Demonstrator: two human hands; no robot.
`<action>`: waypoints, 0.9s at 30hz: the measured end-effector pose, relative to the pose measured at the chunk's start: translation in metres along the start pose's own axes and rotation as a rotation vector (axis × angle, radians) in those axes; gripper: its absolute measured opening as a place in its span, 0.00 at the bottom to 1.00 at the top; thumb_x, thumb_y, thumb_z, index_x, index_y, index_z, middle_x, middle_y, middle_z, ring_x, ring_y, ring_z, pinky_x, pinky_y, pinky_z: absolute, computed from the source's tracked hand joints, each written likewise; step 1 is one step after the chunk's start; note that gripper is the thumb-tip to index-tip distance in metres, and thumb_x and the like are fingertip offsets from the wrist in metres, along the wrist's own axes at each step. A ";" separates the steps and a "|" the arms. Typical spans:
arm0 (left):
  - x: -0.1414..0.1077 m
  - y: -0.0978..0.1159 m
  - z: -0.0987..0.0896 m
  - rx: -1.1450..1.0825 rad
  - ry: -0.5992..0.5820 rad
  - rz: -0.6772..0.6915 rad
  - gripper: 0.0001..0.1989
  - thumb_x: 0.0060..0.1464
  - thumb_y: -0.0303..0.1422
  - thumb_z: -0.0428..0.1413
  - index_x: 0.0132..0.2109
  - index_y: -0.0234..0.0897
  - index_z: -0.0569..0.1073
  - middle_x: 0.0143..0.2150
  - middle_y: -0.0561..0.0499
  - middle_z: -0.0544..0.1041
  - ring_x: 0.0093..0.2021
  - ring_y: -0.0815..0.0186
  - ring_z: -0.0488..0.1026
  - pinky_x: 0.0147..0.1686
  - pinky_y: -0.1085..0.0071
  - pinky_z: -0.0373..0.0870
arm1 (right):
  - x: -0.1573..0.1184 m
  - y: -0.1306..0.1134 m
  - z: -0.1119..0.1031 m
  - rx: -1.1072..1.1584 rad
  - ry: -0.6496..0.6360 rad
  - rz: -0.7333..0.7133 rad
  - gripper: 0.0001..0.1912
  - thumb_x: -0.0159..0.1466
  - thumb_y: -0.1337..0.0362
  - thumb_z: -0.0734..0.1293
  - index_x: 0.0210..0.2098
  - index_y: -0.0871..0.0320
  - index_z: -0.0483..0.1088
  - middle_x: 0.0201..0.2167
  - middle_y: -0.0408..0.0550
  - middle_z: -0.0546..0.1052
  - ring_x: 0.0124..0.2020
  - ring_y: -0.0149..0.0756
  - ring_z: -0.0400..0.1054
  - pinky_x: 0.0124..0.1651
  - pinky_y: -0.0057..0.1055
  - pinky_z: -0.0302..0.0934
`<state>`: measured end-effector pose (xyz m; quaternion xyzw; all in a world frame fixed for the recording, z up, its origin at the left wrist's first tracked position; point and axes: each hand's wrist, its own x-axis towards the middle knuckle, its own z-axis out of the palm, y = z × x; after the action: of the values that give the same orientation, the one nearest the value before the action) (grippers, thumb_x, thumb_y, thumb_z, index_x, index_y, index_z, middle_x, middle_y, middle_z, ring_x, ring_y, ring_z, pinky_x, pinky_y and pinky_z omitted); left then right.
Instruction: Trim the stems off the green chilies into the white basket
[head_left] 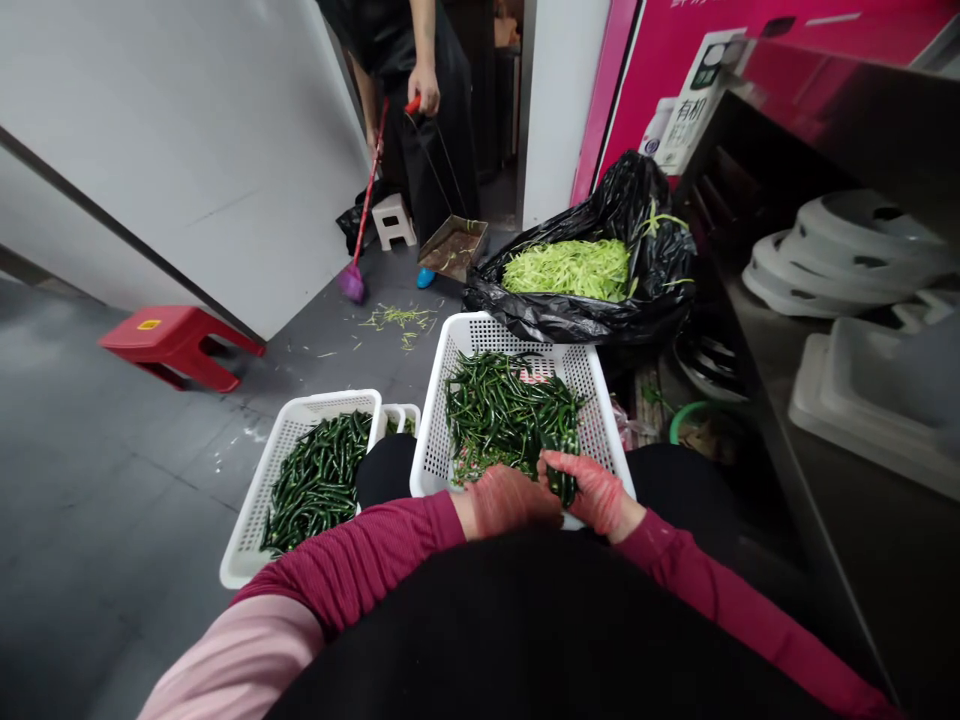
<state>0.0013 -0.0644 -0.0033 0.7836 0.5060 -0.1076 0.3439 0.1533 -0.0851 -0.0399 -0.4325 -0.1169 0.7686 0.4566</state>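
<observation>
Green chillies [506,400]: perhaps finished at lower left, apparently remaining at centre. Bunched in right hand [592,487]; cannot tell for left hand [511,497].

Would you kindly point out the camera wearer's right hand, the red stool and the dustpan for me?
Right hand [592,490]: head view, on the middle of the hand.
Red stool [161,328]: head view, on its seat.
Dustpan [454,246]: head view, on the inside of its pan.
</observation>
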 end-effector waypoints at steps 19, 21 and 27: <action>0.083 -0.028 -0.050 0.224 0.313 -0.126 0.15 0.54 0.41 0.44 0.43 0.44 0.71 0.41 0.51 0.74 0.40 0.65 0.71 0.37 0.73 0.65 | 0.027 -0.012 -0.020 0.140 -0.028 -0.142 0.07 0.49 0.72 0.68 0.30 0.62 0.71 0.32 0.50 0.77 0.34 0.37 0.71 0.39 0.33 0.68; 0.086 -0.023 -0.046 0.284 0.213 -0.104 0.16 0.51 0.42 0.49 0.45 0.44 0.71 0.43 0.49 0.74 0.40 0.62 0.71 0.37 0.70 0.65 | 0.032 -0.013 -0.017 0.128 -0.018 -0.152 0.08 0.49 0.71 0.69 0.30 0.61 0.71 0.32 0.49 0.77 0.33 0.37 0.72 0.37 0.33 0.68; 0.093 -0.002 -0.050 0.343 0.193 -0.038 0.19 0.56 0.41 0.41 0.42 0.39 0.73 0.41 0.44 0.74 0.41 0.61 0.71 0.39 0.69 0.65 | 0.031 -0.017 -0.029 0.092 0.067 -0.162 0.07 0.48 0.71 0.69 0.29 0.62 0.72 0.29 0.48 0.77 0.30 0.35 0.72 0.33 0.30 0.68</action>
<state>0.0336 0.0357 -0.0152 0.8278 0.5256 -0.1229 0.1532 0.1793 -0.0564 -0.0645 -0.4255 -0.1005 0.7190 0.5402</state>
